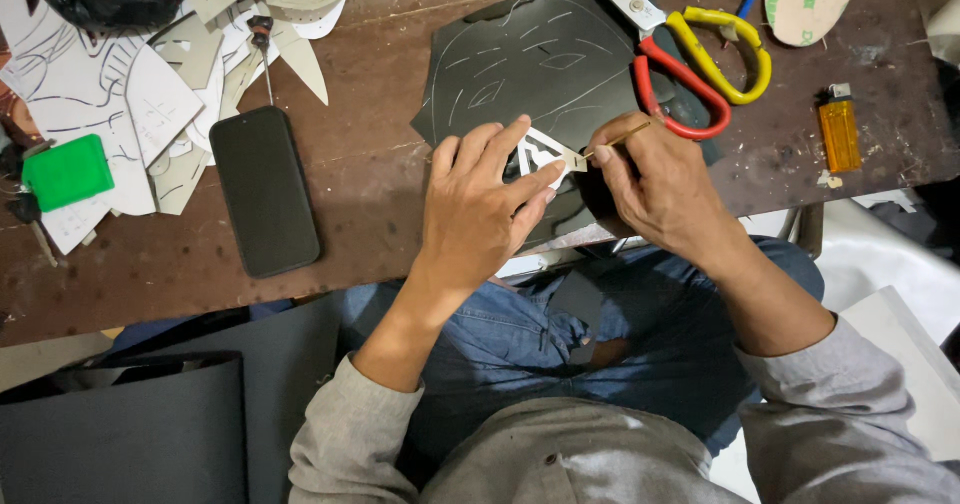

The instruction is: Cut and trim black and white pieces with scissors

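Observation:
My left hand presses flat on a small white card template that lies on a black sheet marked with pale traced outlines. My right hand grips a thin yellowish marking pen, its tip at the right edge of the template. Both hands work at the front edge of a worn brown table. My fingers hide part of the template.
Red-and-yellow scissors lie on the black sheet just behind my right hand. An orange lighter sits at the right. A black phone lies left of my left hand. Paper patterns and a green box crowd the left.

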